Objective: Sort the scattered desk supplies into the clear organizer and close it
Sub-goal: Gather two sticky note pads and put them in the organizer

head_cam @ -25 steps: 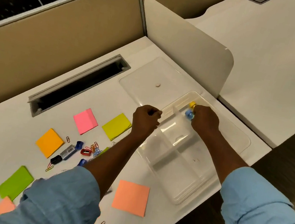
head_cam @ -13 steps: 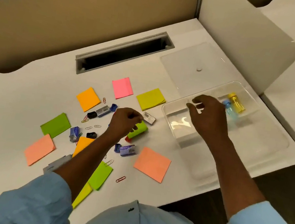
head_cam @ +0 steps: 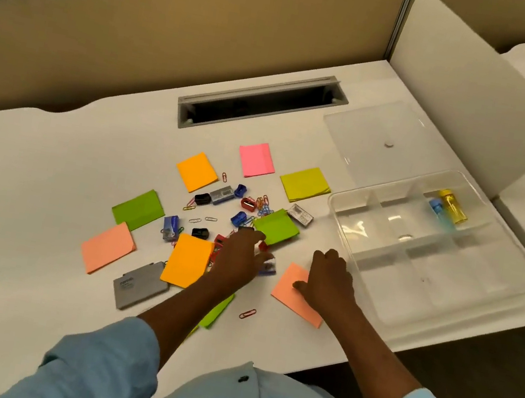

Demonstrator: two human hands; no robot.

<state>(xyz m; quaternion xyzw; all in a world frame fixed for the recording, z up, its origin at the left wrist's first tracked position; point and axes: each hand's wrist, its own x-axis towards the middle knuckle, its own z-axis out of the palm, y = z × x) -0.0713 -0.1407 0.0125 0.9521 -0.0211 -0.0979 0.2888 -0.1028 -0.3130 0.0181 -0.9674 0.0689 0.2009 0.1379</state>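
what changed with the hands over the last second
The right hand left the organizer and came down onto the salmon sticky note. The left hand moved from the organizer's edge to the scattered pile, reaching toward a small blue box. The yellow and blue items stayed in the far compartment; the lid stayed open.

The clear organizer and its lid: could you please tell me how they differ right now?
The clear organizer has raised walls and dividers; the lid is a flat sheet with a small knob. The clear organizer holds a yellow item and a blue item in one far compartment; the lid carries nothing. Both are transparent and lie on the desk.
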